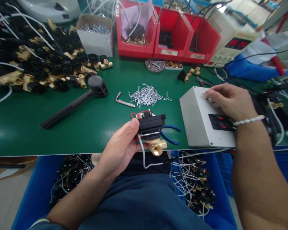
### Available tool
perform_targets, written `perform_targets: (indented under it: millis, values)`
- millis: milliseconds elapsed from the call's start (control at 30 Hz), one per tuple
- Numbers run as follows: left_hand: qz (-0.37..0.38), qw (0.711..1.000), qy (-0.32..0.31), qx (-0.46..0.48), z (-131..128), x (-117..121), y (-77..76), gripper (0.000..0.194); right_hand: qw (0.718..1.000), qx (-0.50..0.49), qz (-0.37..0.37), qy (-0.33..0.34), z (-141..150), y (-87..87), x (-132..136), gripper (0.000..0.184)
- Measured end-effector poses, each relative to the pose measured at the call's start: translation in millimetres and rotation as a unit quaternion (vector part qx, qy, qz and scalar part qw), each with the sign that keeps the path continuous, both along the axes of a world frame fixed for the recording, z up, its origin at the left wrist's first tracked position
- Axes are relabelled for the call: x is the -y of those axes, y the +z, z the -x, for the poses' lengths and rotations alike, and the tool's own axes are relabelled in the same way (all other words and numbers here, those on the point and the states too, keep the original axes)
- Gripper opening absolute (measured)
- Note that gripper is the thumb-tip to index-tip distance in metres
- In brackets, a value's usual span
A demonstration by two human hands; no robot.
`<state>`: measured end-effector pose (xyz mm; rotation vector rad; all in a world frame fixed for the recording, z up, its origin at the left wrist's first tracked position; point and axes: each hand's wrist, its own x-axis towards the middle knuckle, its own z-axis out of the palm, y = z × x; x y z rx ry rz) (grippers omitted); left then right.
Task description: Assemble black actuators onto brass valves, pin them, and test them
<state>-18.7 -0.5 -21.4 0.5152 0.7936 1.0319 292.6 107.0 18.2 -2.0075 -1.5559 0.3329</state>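
My left hand [118, 148] is closed around a motorized valve [152, 126] just in front of the table edge. The valve has a black housing on top, small parts and a red wire showing above it, and a brass body [156, 147] below. A white cable [144, 156] loops down from it and runs right. At the grey metal box [194, 118], my right hand [234, 100] pinches a small switch [207, 97] on the top face, partly covered by the fingertips. Beside my wrist is a black terminal panel [217, 122] with red tabs. Blue-handled pliers [171, 137] lie behind the valve.
A heap of spring clips [146, 95], a bent metal tool [124, 103] and a black mallet [79, 103] lie on the green table. Many brass valves [38, 70] crowd the left. Red bins [136, 48] and a power supply [232, 41] stand behind. Blue crates [222, 191] sit below.
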Motion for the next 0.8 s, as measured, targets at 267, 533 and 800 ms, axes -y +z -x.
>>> perform_targets:
  millis: [267,533,800]
  values:
    - [0.002,0.999,-0.043,0.031,1.2,0.2,2.3,0.059,1.0,0.029,0.002,-0.004,-1.9,-0.5,0.4,0.016]
    - [-0.012,0.999,-0.045,0.013,4.9,1.3,0.1,0.065,0.999,0.049,-0.002,0.009,-3.9,-1.4,1.5,0.02]
    - [0.002,1.0,-0.026,0.01,4.3,1.7,3.9,0.063,0.999,0.05,0.007,-0.003,3.5,2.4,2.9,0.02]
